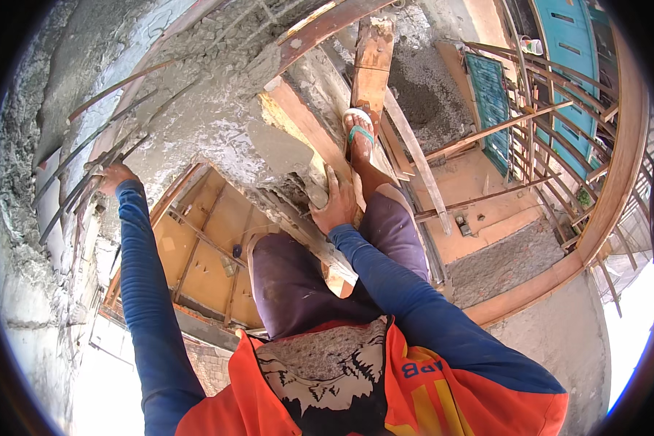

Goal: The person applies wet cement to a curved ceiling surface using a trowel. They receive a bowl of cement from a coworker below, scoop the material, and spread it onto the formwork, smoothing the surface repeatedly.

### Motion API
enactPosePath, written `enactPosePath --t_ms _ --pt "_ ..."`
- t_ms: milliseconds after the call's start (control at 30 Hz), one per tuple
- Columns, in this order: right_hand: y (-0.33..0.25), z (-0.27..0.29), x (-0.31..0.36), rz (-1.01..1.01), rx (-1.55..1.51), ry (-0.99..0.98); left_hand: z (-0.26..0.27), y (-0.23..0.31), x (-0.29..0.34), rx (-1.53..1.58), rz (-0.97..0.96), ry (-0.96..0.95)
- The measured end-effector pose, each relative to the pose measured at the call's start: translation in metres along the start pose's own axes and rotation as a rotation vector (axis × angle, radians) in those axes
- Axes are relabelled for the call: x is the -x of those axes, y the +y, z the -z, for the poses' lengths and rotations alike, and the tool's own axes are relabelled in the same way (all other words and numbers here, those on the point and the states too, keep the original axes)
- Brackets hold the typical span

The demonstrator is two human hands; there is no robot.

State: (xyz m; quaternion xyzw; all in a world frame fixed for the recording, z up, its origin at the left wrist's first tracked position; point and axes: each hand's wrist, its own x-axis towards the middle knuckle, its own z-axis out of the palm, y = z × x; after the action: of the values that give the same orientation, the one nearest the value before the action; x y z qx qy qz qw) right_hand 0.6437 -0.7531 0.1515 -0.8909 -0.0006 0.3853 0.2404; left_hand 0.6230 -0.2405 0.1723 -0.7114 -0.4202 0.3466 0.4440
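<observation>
Several bare steel rebars (73, 190) stick out from the rough concrete at the left, and my left hand (115, 178) is closed round them on an outstretched arm. Down in the middle, my right hand (338, 203) rests at the broken concrete edge beside a wooden board (309, 127). A grey lump (317, 190), perhaps mortar or concrete, sits between its thumb and fingers. Wet grey concrete (196, 123) spreads between the two hands. My sandalled foot (359, 134) stands against an upright timber (373, 69), just beyond the right hand.
Below the concrete edge, an opening shows tan formwork panels (218, 243) at a lower level. At the right are loose wooden strips (418, 156), a bamboo and timber scaffold (552, 145), blue-green panels (570, 65) and a curved wooden edge (603, 225) with a drop beyond.
</observation>
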Motion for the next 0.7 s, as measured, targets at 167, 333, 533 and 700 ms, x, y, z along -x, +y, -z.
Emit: enactPosePath --t_ms 167,333,533,700 --pt "0.001 -0.007 0.0 0.124 0.052 0.107 -0.048 0.008 -0.01 0.251 0.116 0.319" --pt "-0.002 -0.014 0.004 0.033 0.019 0.07 -0.044 0.028 -0.027 0.407 0.16 0.223" --pt "0.001 -0.025 0.011 0.146 0.046 0.112 -0.081 0.049 -0.033 1.36 0.144 0.663" --pt "0.005 -0.03 0.011 0.147 0.083 0.13 0.002 0.026 -0.003 1.439 0.252 0.413"
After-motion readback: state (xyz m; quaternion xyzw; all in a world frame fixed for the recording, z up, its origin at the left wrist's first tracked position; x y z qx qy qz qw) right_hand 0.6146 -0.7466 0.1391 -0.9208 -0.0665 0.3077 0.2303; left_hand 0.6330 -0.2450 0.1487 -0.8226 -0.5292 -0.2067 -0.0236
